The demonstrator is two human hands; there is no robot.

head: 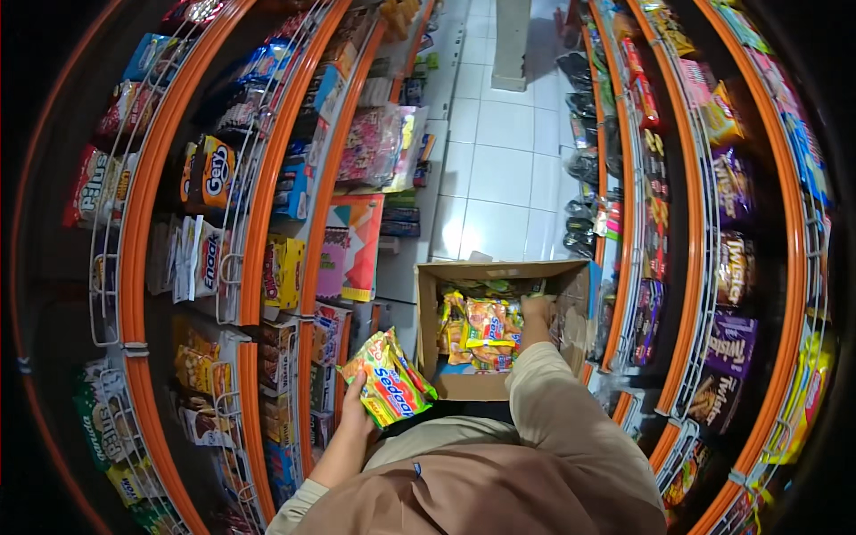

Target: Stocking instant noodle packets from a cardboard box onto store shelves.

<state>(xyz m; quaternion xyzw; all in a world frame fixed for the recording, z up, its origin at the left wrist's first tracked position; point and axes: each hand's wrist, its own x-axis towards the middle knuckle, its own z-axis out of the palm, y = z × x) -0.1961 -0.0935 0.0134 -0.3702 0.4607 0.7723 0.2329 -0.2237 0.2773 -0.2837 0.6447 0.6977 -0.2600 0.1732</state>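
Observation:
My left hand (pixel 358 401) holds yellow and green Mie Sedaap instant noodle packets (pixel 394 388), more than one together, at the left of the cardboard box (pixel 461 388). The open box stands in front of me and holds several more noodle packets (pixel 489 324) with orange, yellow and green wrappers. My right hand (pixel 537 309) reaches inside at the box's far right, near a dark green item (pixel 537 287). Its fingertips are hard to make out, so its grip cannot be told.
Orange-edged shelves (pixel 253 267) with wire guards and snack packs rise on the left. Similar shelves (pixel 699 267) stand on the right, with Twister packs (pixel 734 267). Between them runs a white tiled floor (pixel 498 167), with a pillar (pixel 511 53) farther off.

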